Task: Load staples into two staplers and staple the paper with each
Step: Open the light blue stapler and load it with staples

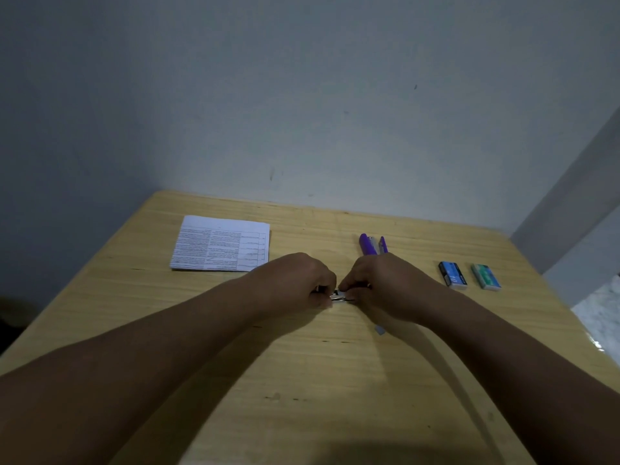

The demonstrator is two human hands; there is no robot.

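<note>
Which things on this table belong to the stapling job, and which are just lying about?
Job:
- metal stapler, held by left hand and right hand
- purple stapler
- blue staple box
- green staple box
- paper

Lying about:
- small scrap

Paper (221, 245) lies left of stapler (369, 245); two boxes (453, 275) right.

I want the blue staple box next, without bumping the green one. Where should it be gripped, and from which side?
Probably across its two long sides, coming straight down from above. The blue staple box lies flat on the table, so only top and side walls are free. A bare gap separates it from the green staple box, leaving room for a finger. The right hand is nearer, though busy on a small metal piece.
</note>
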